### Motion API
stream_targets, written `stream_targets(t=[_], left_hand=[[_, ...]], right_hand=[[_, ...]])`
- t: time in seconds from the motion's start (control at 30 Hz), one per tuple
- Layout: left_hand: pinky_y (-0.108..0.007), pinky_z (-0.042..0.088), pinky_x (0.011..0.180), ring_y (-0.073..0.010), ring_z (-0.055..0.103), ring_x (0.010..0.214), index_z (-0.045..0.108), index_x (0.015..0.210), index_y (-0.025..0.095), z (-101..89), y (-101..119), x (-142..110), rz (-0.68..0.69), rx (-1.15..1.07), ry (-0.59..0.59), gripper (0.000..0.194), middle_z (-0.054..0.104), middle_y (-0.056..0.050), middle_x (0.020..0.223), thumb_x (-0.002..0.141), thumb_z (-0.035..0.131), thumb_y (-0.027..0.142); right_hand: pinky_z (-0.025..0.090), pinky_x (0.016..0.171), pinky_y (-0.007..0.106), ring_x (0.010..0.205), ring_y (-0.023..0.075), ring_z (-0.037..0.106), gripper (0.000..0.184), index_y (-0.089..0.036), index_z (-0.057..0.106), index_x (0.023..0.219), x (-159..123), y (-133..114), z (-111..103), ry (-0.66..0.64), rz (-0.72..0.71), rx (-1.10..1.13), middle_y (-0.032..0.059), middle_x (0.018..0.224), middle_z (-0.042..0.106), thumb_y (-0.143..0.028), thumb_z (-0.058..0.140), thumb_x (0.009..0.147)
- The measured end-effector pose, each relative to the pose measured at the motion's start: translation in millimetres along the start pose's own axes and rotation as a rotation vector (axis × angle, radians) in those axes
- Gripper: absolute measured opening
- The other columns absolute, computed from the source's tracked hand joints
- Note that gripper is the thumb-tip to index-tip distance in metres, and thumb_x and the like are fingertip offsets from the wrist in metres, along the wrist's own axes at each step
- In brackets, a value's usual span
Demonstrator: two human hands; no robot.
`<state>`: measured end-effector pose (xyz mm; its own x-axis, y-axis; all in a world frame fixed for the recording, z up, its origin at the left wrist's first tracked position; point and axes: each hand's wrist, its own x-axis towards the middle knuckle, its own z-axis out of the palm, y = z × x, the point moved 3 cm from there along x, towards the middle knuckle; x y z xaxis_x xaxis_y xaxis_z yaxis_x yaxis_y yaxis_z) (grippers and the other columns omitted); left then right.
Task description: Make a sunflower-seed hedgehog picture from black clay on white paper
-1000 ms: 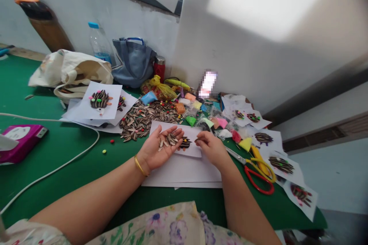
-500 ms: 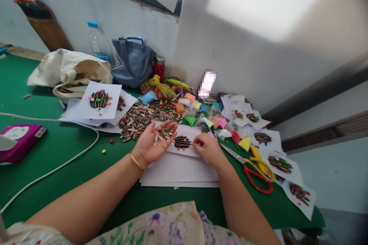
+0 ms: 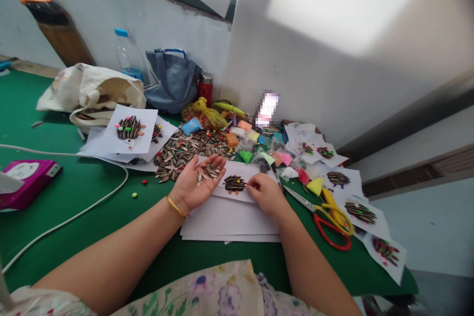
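1. The left hand was wide, bearing seeds.
2. The right hand pinched narrowly, its hold unclear.
3. Between them, nearer the right, the hedgehog lay on a card toward the tabletop's front edge.

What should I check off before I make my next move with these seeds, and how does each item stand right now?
1. Left hand palm up, sunflower seeds lying on it: ok.
2. Right hand beside the seed hedgehog, fingertips together: ok.
3. Seed between those fingertips: cannot tell, too small and partly hidden.
4. White card under the hedgehog lying flat: ok where visible; the hands cover part of it.
5. Scissors well away from the right hand: not ok; the blades point toward it with their tips close by.
6. More seeds nearby: ok, the seed pile lies just beyond the left hand.
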<state>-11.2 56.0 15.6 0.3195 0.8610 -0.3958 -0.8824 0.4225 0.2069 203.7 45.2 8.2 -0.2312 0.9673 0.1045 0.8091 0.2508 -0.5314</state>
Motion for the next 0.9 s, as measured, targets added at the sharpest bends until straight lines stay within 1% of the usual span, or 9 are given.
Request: stream_targets(t=[0.1, 0.33, 0.5, 0.67, 0.9], left_hand=[[-0.043, 0.055, 0.088, -0.0265, 0.065, 0.103, 0.063, 0.102, 0.008, -0.9, -0.1, -0.2, -0.003, 0.008, -0.003, 0.046, 0.067, -0.017, 0.1, 0.097, 0.034, 0.043], [-0.043, 0.055, 0.088, -0.0258, 0.066, 0.101, 0.064, 0.1, 0.01, -0.9, -1.0, -0.9, -0.023, 0.018, 0.001, 0.044, 0.068, -0.016, 0.098, 0.097, 0.036, 0.042], [-0.043, 0.055, 0.086, -0.0257, 0.066, 0.1, 0.064, 0.099, 0.01, -1.0, -1.6, -0.7, -0.021, 0.023, -0.003, 0.043, 0.069, -0.016, 0.096, 0.096, 0.036, 0.042], [-0.043, 0.056, 0.086, -0.0258, 0.066, 0.1, 0.064, 0.099, 0.01, -2.1, -1.9, -0.3, -0.021, 0.024, -0.003, 0.041, 0.069, -0.016, 0.096, 0.096, 0.037, 0.042], [-0.042, 0.056, 0.083, -0.0255, 0.067, 0.098, 0.063, 0.096, 0.011, -3.2, -1.8, 0.6, -0.018, 0.035, 0.032, 0.041, 0.069, -0.016, 0.094, 0.097, 0.036, 0.041]], right_hand=[[0.037, 0.065, 0.025, 0.073, 0.0146, 0.054, 0.006, -0.019, 0.062, 0.074, -0.4, -0.3, 1.2, -0.004, 0.009, -0.023, 0.0011, 0.077, 0.061, -0.021, 0.061, 0.08], [0.038, 0.067, 0.025, 0.074, 0.0149, 0.054, 0.007, -0.019, 0.064, 0.074, -1.1, -4.3, 2.1, 0.005, -0.025, -0.129, 0.002, 0.078, 0.062, -0.02, 0.06, 0.079], [0.037, 0.066, 0.026, 0.074, 0.0155, 0.054, 0.008, -0.019, 0.063, 0.073, -2.3, -10.2, 1.7, 0.023, -0.004, -0.177, 0.0022, 0.077, 0.062, -0.02, 0.059, 0.079], [0.036, 0.066, 0.026, 0.073, 0.0157, 0.054, 0.007, -0.02, 0.062, 0.073, -3.0, -12.4, 1.9, 0.035, -0.003, -0.196, 0.0024, 0.077, 0.062, -0.019, 0.058, 0.079], [0.036, 0.066, 0.026, 0.074, 0.0158, 0.054, 0.008, -0.02, 0.062, 0.073, -2.9, -12.3, 2.6, 0.042, 0.002, -0.193, 0.0027, 0.077, 0.062, -0.019, 0.058, 0.079]])
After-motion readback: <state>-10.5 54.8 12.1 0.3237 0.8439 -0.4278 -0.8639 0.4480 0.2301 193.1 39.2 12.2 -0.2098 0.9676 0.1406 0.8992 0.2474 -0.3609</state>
